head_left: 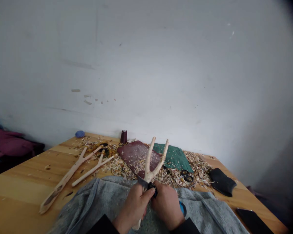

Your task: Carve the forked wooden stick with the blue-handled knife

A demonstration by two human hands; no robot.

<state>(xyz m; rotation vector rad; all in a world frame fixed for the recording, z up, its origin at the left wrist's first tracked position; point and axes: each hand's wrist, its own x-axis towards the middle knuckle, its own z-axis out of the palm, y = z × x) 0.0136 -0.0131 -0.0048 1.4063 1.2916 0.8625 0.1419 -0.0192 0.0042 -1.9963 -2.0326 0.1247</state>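
Note:
My left hand (134,204) is closed round the stem of a pale forked stick (151,162), its two prongs pointing up and away from me. My right hand (167,204) is closed on a knife (146,184) with a black and blue handle. The blade lies against the stick just below the fork. Both hands rest over a grey cloth (100,198) at the near edge of the wooden table (19,185).
Two more peeled forked sticks (70,172) lie to the left. Wood shavings (175,172) cover the table's middle, with a maroon leather piece (134,152), a green one (175,156), a thread spool (123,136), a black pouch (222,182) and a dark flat object (254,221).

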